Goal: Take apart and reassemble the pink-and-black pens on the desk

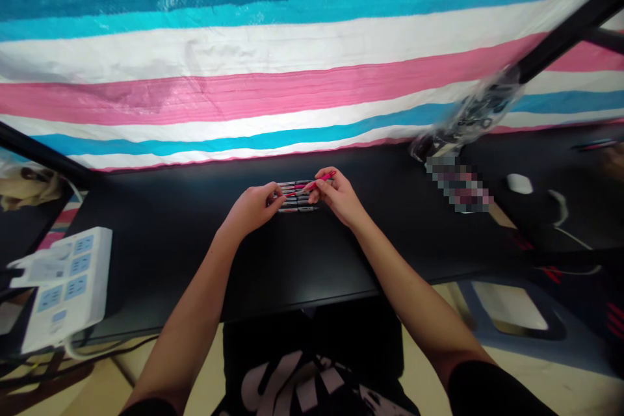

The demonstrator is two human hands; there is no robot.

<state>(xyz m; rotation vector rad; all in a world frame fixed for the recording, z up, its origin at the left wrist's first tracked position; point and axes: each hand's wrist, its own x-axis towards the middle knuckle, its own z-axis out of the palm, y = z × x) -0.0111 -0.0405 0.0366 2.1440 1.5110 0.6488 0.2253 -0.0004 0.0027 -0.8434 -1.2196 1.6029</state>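
Both my hands meet over a black desk [195, 234] and share one pink pen [312, 186]. My right hand [336, 197] pinches its upper end. My left hand [253, 206] has its fingers closed at the pen's lower tip. Directly beneath the pen, a row of several dark pens [298, 203] lies side by side on the desk.
A striped pink, white and blue cloth [292, 91] hangs behind the desk. A white power strip [63, 283] sits at the left edge. At right are a clear plastic bag [468, 118], a white mouse [519, 183] with cable, and a black diagonal bar [565, 32].
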